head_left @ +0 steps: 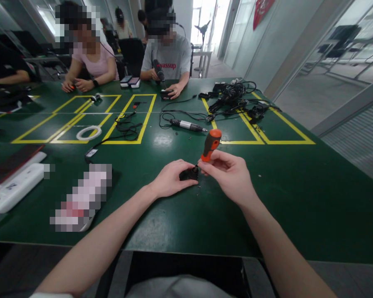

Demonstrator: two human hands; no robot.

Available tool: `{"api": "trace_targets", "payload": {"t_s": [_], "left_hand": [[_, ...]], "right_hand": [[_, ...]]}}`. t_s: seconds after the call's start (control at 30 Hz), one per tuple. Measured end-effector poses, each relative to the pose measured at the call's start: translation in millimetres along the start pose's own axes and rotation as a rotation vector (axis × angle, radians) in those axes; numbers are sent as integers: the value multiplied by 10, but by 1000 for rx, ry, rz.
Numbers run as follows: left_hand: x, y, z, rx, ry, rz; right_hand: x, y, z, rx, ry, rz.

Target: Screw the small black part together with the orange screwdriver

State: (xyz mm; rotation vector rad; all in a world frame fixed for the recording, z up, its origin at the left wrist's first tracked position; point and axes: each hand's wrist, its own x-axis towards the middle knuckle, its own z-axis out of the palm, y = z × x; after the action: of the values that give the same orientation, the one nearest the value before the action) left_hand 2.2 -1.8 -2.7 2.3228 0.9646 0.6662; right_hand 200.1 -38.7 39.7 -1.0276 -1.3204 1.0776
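My left hand (174, 179) is closed around a small black part (184, 175), which it holds against the green tabletop (286, 207). A screwdriver (211, 145) with an orange and dark grey handle leans over this part, its handle tilted up and to the right. The fingers of my right hand (228, 171) pinch near the screwdriver's lower end, just beside the black part. Whether the screwdriver's tip touches the part is hard to make out. Tiny bits lie on the table just in front of the part.
A corded electric screwdriver (186, 125) lies ahead of my hands. Tangled black cables (233, 97) are heaped at the back right. To the left are a white power strip (17, 186) and a blurred pink object (83, 196). Across the table a person (170, 54) works with a drill.
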Motion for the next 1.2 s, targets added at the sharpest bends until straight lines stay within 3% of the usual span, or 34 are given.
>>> {"api": "trace_targets", "payload": {"t_s": [0.23, 0.7, 0.97, 1.2], "left_hand": [[-4, 2, -5, -7, 0, 0], [-34, 57, 31, -30, 24, -14], [-51, 104, 44, -57, 26, -31], [-75, 119, 89, -64, 50, -32]], "right_hand": [[-9, -18, 14, 52, -74, 50], [-22, -25, 3, 31, -58, 47], [-82, -79, 5, 14, -54, 128], [-177, -42, -16, -34, -16, 39]]}}
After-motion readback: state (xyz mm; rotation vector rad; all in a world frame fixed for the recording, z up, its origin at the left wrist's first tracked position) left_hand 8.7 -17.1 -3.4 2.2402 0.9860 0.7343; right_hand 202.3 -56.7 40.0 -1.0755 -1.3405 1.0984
